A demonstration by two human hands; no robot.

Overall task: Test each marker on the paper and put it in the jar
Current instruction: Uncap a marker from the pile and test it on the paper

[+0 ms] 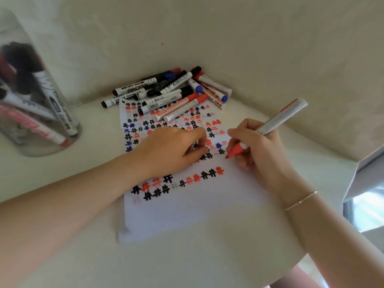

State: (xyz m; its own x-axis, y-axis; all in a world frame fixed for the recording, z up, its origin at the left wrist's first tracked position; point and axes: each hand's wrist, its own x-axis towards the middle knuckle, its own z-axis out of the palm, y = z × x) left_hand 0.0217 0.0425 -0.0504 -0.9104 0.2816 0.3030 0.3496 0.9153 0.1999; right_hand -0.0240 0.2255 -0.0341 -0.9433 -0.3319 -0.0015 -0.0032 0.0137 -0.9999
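Soft even daylight, faint shadows, wide-angle bending at edges, jar blurred at left

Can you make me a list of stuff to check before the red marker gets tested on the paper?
1. Marker held: ok, right hand grips the red marker.
2. Cap off: cannot tell, its red end may be cap or tip.
3. Paper steady: ok, left hand presses the paper.
4. Blank space: ok, the lower part is unmarked.
5. Jar reachable: ok, jar stands at left, already holding markers.
6. More waiting: ok, marker pile behind.
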